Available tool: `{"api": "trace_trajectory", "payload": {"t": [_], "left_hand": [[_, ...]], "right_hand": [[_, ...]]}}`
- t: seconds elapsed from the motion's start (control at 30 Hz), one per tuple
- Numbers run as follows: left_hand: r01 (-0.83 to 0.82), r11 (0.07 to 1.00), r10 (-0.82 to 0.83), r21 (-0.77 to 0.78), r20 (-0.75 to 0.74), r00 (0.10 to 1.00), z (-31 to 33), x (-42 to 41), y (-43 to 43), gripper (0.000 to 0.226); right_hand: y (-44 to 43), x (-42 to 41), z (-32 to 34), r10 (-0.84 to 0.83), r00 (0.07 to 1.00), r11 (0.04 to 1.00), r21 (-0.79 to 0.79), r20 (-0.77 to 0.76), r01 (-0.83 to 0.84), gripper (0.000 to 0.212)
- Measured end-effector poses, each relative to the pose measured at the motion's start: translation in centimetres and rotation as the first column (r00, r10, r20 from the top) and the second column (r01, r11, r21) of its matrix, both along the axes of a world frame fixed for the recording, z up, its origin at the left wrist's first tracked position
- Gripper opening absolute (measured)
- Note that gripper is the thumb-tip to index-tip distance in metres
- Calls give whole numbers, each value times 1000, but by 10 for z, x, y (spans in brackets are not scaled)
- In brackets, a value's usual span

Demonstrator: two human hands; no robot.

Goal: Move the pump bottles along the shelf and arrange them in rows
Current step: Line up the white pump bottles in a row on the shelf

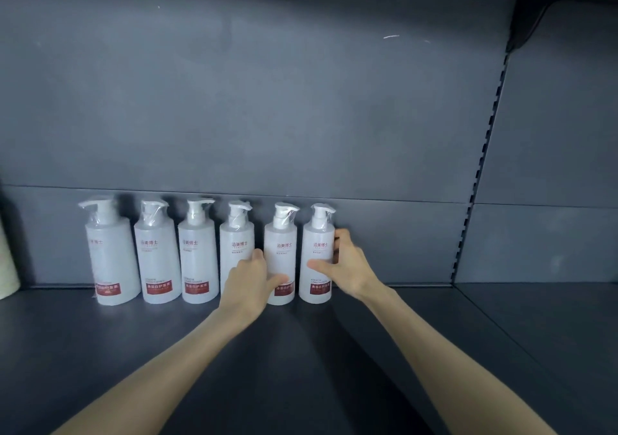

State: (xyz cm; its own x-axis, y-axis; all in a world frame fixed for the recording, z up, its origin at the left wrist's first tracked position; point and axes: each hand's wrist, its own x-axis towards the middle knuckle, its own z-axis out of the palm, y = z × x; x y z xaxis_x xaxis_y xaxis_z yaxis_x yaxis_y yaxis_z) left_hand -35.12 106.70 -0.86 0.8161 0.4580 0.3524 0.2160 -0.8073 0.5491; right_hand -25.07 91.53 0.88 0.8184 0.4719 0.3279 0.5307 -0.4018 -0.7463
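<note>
Head view, the only one here: six pump bottles (197, 260) stand upright in one row at the rear of the dark shelf (301, 351), close against the back panel (267, 100), with small gaps between neighbours. The left hand (249, 280) wraps the fifth bottle (279, 234) from its left side, fingers slipped into the gap beside the fourth and thumb laid across the front. The right hand (349, 269) holds the sixth bottle (317, 234), the end of the row, with its thumb on the front and its fingers curled round the right flank. Both grips sit at mid-body, below the shoulders.

The bottles look like smooth, stiff, translucent plastic and are probably full, so expect moderate weight and a slick surface rather than anything fragile. The pump heads (284, 212) are wrapped in clear film that appears loose and crinkly. They make a poor handle, since the film could slip or the pump could twist. A firm wrap round the waist seems best. Tall and narrow as they are, they may tip if pushed high up, so sliding calls for low, steady pressure. A pale object (6, 260) shows at the left edge, too cropped to identify.
</note>
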Motion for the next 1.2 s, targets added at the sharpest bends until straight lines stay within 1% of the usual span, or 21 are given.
{"api": "trace_trajectory", "payload": {"t": [0.1,0.17,0.23,0.3,0.37,0.4,0.5,0.57,0.63,0.77,0.83,0.97,1.1,1.2], "left_hand": [[11,1000,-11,8,6,1000,-2,-1,-1,36],[8,999,-8,43,-2,1000,-2,-3,-2,34],[-20,988,25,153,-31,999,1,-5,-1,32],[-32,955,60,294,-87,994,8,-10,-1,30],[24,922,51,385,-183,982,19,-14,-5,32],[66,911,33,407,-232,972,26,-16,-9,34],[200,900,-70,387,-324,943,48,-11,-31,40],[298,898,-181,322,-347,920,62,-3,-54,44],[392,872,-284,294,-348,893,77,7,-84,49],[544,777,-458,316,-310,833,104,22,-172,51],[592,736,-526,328,-275,805,113,27,-221,51],[665,681,-622,306,-238,746,123,39,-319,53],[712,625,-695,321,-186,694,123,47,-410,56],[730,590,-721,344,-181,668,121,57,-465,58]], "right_hand": [[-1,-3,1,-26,1000,999,-26,-7,26,55],[-5,-5,3,-52,999,991,-122,-10,51,60],[-12,-8,6,-87,996,962,-261,1,84,67],[-25,-11,13,-111,994,923,-369,19,110,72],[-43,-14,22,-111,992,879,-461,52,122,69],[-54,-15,29,-109,992,858,-497,67,128,65],[-93,-20,52,-110,989,810,-569,95,145,60],[-125,-25,67,-134,983,788,-588,123,181,60],[-160,-30,81,-170,975,775,-591,145,223,59],[-244,-38,101,-274,947,738,-594,170,320,55],[-290,-41,108,-318,925,708,-596,210,379,55],[-391,-49,117,-406,870,639,-594,278,488,54],[-481,-57,119,-461,820,577,-588,339,567,50],[-537,-57,117,-507,805,568,-583,308,581,54]]}}
